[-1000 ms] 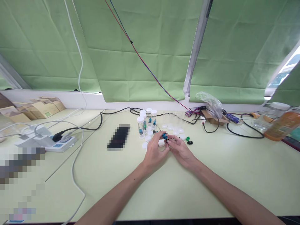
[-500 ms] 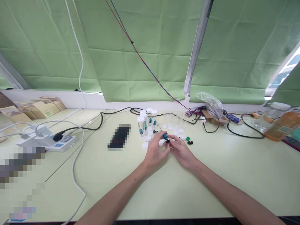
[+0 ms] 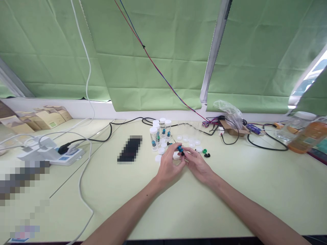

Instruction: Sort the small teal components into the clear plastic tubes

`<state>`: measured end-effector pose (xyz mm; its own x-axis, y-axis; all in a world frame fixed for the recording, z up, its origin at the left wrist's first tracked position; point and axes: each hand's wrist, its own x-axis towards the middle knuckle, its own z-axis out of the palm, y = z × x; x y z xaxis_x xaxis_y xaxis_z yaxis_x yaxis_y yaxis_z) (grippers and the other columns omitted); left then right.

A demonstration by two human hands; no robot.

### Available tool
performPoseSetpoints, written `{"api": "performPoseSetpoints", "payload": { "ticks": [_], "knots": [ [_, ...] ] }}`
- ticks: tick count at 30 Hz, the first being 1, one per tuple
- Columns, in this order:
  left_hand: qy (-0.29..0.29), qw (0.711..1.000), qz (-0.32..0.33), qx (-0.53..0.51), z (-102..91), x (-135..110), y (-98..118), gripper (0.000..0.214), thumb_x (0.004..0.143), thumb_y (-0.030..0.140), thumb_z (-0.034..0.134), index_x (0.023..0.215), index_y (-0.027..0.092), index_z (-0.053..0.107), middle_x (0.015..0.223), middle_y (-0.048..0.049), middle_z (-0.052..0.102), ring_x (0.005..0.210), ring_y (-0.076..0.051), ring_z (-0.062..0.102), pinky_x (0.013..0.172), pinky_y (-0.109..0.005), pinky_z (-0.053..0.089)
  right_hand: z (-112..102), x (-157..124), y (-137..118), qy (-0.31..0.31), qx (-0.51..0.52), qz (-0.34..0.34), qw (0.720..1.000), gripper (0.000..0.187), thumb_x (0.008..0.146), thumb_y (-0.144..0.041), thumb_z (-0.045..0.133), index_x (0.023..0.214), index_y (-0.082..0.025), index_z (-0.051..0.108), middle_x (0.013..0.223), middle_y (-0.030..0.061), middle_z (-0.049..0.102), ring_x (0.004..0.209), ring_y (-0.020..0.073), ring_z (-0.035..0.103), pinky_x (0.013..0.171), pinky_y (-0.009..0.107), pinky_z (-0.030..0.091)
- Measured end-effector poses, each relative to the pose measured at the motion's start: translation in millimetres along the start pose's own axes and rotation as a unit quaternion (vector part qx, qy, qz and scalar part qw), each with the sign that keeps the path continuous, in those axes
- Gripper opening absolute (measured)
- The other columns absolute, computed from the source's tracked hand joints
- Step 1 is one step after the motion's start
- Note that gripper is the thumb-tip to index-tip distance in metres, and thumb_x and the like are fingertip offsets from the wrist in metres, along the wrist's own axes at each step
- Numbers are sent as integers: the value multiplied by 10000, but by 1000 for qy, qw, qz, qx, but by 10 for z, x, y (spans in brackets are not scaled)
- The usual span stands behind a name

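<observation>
Between the fingertips of both hands is a small blue and black piece [image 3: 180,149], too small to name more exactly. My left hand [image 3: 169,166] pinches it from the left, and my right hand [image 3: 198,164] closes on it from the right. Just beyond the hands stand several clear tubes with white caps [image 3: 153,139], with small blue or green pieces inside. White round caps [image 3: 161,150] lie flat around the fingers, some partly covered by them. To the right of my right hand are a green piece [image 3: 204,151] and a black piece [image 3: 207,155].
A blurred dark rectangle [image 3: 130,149] lies left of the tubes. Farther left is a white power strip [image 3: 66,157] with cables. At the back right are a cardboard box [image 3: 235,130] with a plastic bag, tangled wires and an orange bottle [image 3: 308,137].
Almost nothing differs. Both hands stay in place around the blue and black piece, with only a very slight shift at the fingertips.
</observation>
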<state>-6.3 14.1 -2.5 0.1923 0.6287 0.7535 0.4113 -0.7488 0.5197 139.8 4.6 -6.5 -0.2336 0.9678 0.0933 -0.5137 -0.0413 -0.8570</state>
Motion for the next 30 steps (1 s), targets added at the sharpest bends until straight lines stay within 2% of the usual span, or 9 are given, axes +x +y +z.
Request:
{"api": "performPoseSetpoints", "payload": {
  "ticks": [6,11,17,23,30],
  "knots": [
    [1,1000,6,0,3,-3,-9,483,762,76,590,1214,225,509,1112,-53,654,1024,-175,634,878,-316,535,-16,14,17,5,16,-6,1000,258,723,-282,802,963,-244,715,974,11,668,815,132,572,763,282,446],
    [4,1000,7,5,7,-1,-5,483,762,84,593,1215,228,507,1106,-49,656,1009,-171,637,856,-304,539,-20,13,26,9,17,-3,1000,255,746,-320,784,978,-244,712,924,10,678,828,138,580,775,289,437],
    [0,1000,6,3,2,-4,6,469,767,90,593,1211,220,513,1116,-60,654,1014,-179,636,859,-312,540,-7,8,17,-14,13,4,1000,279,796,-382,736,1029,-233,693,847,22,694,800,140,589,785,287,428],
    [-4,1000,0,1,1,-8,6,471,769,93,589,1216,222,515,1122,-61,652,1019,-181,634,854,-313,543,7,15,12,-13,9,3,1000,231,827,-396,700,976,-219,697,851,29,675,852,160,594,772,283,429],
    [1,1000,-3,2,2,-6,1,487,761,75,587,1217,229,512,1113,-47,652,1013,-168,631,858,-303,536,-16,9,10,-7,15,-2,1000,235,764,-285,773,986,-252,704,992,8,664,839,131,570,783,276,433]
  ]
}}
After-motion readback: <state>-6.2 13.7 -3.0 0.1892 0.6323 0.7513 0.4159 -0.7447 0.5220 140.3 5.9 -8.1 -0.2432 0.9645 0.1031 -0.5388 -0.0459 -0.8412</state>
